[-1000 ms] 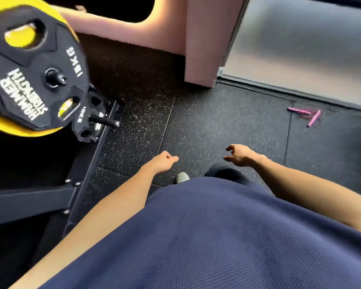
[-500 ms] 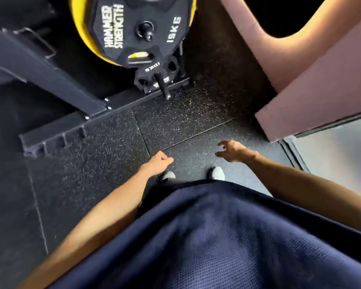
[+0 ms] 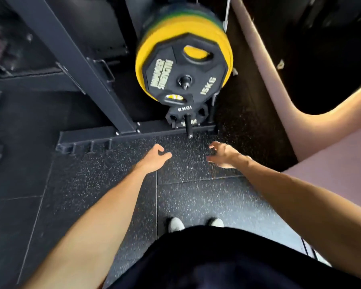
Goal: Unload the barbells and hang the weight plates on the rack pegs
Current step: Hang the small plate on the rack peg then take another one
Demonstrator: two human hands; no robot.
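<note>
Hanging loosely curled and empty, left hand (image 3: 153,158) and right hand (image 3: 223,155) hovering just below the rack peg (image 3: 188,127), 15 kg plate (image 3: 182,74) sitting above, untouched.

Yellow plates (image 3: 148,51) blurred – stack top cut off.

Rack base (image 3: 104,135) blocks; floor (image 3: 188,163) open.
</note>
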